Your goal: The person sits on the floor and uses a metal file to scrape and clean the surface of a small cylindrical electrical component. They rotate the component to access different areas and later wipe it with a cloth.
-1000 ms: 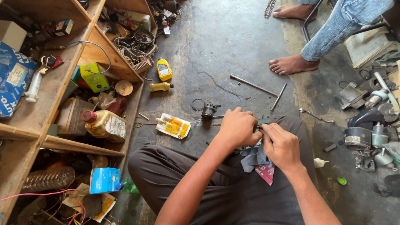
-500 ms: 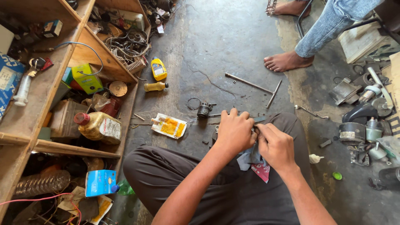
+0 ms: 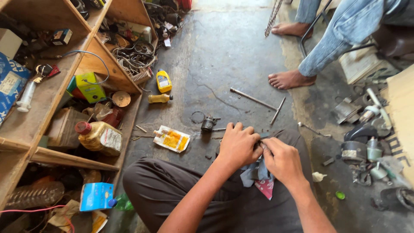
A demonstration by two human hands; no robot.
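- Centrally, the seated person's left hand (image 3: 238,144) and right hand (image 3: 282,160) meet over the lap, knuckles up, fingers of both curled shut around a small dark metal part (image 3: 264,137) pinched between them; only a sliver of it shows past the fingertips, so its kind cannot be told.
- Under the hands, a blue-grey rag (image 3: 255,172) with a pink patterned corner lies bunched on the dark trousers, touching both hands.
- Just beyond the left hand, on the concrete floor (image 3: 224,56), stands a small dark cylindrical fitting (image 3: 208,124), with a thin wire ring (image 3: 198,117) just to its left.
- Left of the hands lies a flat white-and-yellow packet (image 3: 171,139), near the knee.
- Farther off, a yellow bottle (image 3: 163,81) stands and a smaller yellow bottle (image 3: 160,98) lies on its side, the two near each other.
- Far right of the fitting, a T-shaped metal rod (image 3: 258,101) lies flat on the floor.
- At left, an open wooden shelf unit (image 3: 51,86) holds a green box (image 3: 90,86), a plastic jug of amber liquid with a red cap (image 3: 100,137), tangled wires (image 3: 136,58) and a syringe-like tube (image 3: 26,96); a blue carton (image 3: 95,196) sits at its near foot.
- At right, a heap of grey metal machine parts (image 3: 366,142) lies beside the person's knee.
- At the far right, another person's bare foot (image 3: 291,80) and denim-clad leg rest on the floor, well apart from the working hands.
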